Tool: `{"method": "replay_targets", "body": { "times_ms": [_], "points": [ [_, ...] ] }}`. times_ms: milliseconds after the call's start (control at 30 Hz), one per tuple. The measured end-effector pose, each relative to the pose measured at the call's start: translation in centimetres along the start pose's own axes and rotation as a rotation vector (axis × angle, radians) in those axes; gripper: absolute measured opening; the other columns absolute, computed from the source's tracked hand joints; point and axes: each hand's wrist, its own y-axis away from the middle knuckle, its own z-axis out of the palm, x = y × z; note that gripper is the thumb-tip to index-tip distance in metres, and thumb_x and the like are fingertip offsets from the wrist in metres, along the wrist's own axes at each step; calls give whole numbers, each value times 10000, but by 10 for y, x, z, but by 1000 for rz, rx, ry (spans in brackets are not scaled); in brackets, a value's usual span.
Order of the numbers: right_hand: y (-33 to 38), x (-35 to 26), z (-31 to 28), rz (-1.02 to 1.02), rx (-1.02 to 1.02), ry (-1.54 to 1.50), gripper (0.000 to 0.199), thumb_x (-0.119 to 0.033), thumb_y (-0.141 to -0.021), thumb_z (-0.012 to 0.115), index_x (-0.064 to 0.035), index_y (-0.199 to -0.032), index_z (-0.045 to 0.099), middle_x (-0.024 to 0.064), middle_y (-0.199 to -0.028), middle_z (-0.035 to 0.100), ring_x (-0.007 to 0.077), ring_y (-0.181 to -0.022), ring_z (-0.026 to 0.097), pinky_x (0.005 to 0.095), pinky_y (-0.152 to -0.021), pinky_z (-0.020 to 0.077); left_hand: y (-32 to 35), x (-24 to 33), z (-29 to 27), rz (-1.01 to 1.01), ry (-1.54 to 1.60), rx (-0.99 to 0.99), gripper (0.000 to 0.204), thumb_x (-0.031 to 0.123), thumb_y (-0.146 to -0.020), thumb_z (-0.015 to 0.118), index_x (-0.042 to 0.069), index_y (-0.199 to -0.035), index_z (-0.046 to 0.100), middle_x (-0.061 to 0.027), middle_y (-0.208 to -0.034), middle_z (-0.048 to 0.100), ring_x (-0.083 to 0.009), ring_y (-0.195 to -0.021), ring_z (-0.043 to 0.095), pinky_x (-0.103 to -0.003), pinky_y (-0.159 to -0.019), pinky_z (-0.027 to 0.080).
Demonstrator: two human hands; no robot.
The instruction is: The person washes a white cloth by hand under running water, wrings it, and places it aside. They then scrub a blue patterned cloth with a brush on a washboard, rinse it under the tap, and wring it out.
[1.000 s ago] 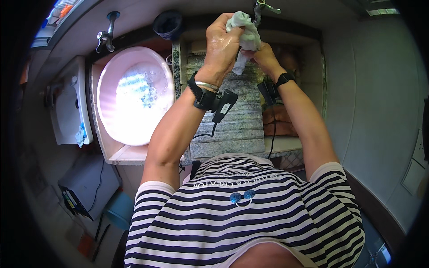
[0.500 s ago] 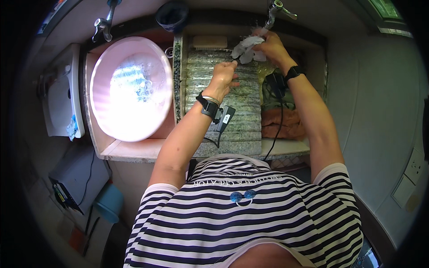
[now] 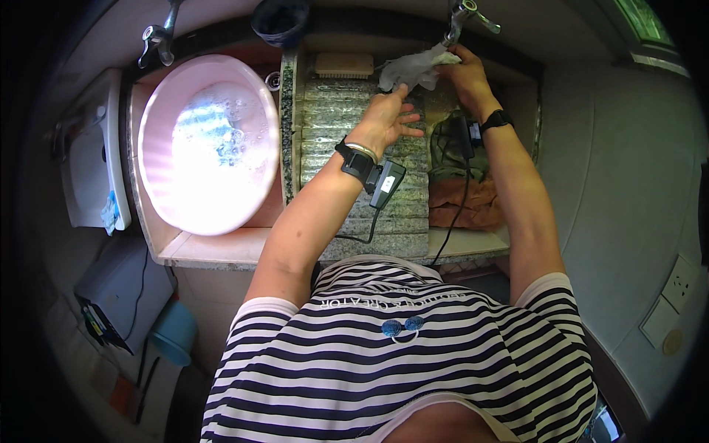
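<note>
Under the right tap, a wet white cloth (image 3: 413, 70) hangs stretched out sideways; its exact kind is hard to make out. My right hand (image 3: 467, 83) grips its right end, the fingers partly hidden behind it. Below the cloth's left part is my left hand (image 3: 385, 122), palm turned to the right and fingers spread apart. Its thumb reaches the cloth's lower edge. Beneath both hands lies a ridged stone washboard (image 3: 347, 148) set into the sink.
A pink basin (image 3: 159, 184) of sudsy water stands at left. Behind the washboard lies a scrub brush (image 3: 345, 65). Dark green and brown cloths (image 3: 464, 203) lie in the trough at right. Taps (image 3: 464, 22) and a dark bowl (image 3: 281, 22) line the back.
The bunched white cloth has been spread wider and flatter. My left hand has moved right and up towards it, its fingers opening; my right hand has shifted slightly right.
</note>
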Motion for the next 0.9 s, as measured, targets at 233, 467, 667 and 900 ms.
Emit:
{"method": "replay_targets", "body": {
  "times_ms": [233,467,667,900],
  "points": [
    [-10,-1,1,92,-88,-160,394,125,-803,694,0,-1176,683,97,-1109,721,211,-973,701,319,-832,574,-5,0,-10,5,41,-26,705,327,-1086,533,-111,-1529,203,-377,-1579,254,-549,-1415,371,-766,-985,476],
    [35,-10,-3,-51,-498,-15,357,147,-720,689,-16,-1037,709,66,-1167,716,197,-1099,668,327,-1009,516,-21,-4,-23,64,283,-116,705,390,-1075,559,-41,-1548,264,-347,-1573,302,-514,-1424,387,-748,-1034,447],
    [66,-31,-17,-55,-842,-284,327,87,-720,751,-44,-1013,685,93,-1130,705,214,-1088,666,355,-999,525,-49,-11,-21,-75,341,43,525,392,-1036,635,-41,-1319,547,-209,-1260,647,-339,-1147,653,-536,-971,560],
    [41,-28,-31,-44,-215,-37,543,-56,-917,703,0,-1431,539,100,-1345,628,185,-1182,626,325,-952,536,-26,5,21,37,249,-339,517,444,-952,738,47,-1264,628,-108,-1146,717,-264,-1004,714,-435,-883,601]
  ]
}}
